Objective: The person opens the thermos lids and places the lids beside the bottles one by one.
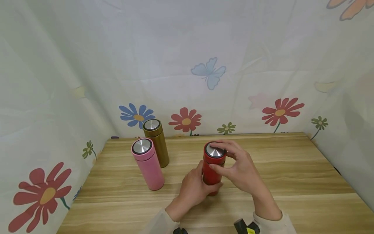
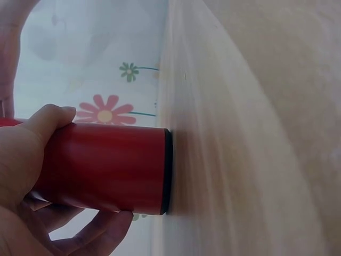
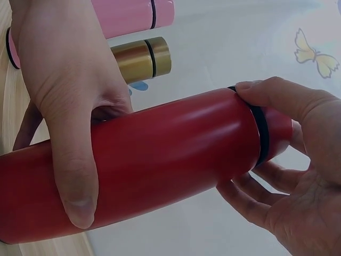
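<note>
Red bottle: it stands about upright in front of me on the wooden table (image 1: 292,169), the red bottle (image 1: 211,175) between my two hands; I can't tell whether its black base (image 2: 168,173) touches the wood or is just clear of it.
Left hand: my left hand (image 1: 193,188) is wrapped round the bottle's body, thumb on one side, fingers on the other.
Right hand: my right hand (image 1: 239,162) is curled about the lid (image 1: 214,152), thumb near the seam, fingers round the far side.
Lid risk: the lid looks seated against its black ring (image 3: 261,130), but I can't tell how tight; if loose, pulling at it could make it come away suddenly.
Grip risk: the painted side looks smooth, so a twist above with too light a hold below could spin the bottle in my palm.
Spill risk: I can't see inside; any liquid could slosh out if the lid gave way while tilted.
Pink and gold bottles: the pink bottle (image 1: 151,171) and gold bottle (image 1: 160,149) stand to my left; a swinging elbow could topple them.
Writing: I can read no brand on any bottle; marks on the yellow patch (image 1: 250,231) at my right wrist are too small.
</note>
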Demonstrator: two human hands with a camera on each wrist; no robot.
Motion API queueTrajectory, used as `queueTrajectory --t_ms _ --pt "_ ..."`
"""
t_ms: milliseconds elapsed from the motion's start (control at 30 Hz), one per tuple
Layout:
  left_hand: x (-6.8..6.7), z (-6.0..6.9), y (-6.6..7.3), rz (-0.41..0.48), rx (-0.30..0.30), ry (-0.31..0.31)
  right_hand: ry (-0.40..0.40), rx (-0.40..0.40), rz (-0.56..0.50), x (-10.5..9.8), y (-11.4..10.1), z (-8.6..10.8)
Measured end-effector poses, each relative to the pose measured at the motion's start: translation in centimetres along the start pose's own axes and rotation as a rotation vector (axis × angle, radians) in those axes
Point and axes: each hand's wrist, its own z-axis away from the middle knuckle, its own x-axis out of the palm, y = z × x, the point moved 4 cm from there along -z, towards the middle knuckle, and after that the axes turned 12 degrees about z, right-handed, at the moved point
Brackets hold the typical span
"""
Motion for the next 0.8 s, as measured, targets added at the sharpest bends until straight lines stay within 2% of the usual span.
queueTrajectory --t_ms 267,400,600,700,800 --pt "-0.2 -0.3 -0.2 0.002 0.004 -0.017 0.018 -0.001 0.045 0.3 -0.3 -0.2" --pt "-0.4 -0.4 -0.2 -0.002 0.001 -0.029 0.061 0.038 0.104 0.7 -0.8 -0.2" --pt "-0.4 -0.5 -0.6 -0.038 -0.034 -0.062 0.18 0.132 0.281 1.7 -1.9 0.2" --pt "-0.4 -0.6 -0.8 -0.044 -0.044 -0.081 0.258 0.153 0.391 2.0 -2.4 0.4" --pt "-0.5 -0.7 -0.9 -0.039 -0.048 -0.098 0.309 0.162 0.447 2.2 -2.9 0.6"
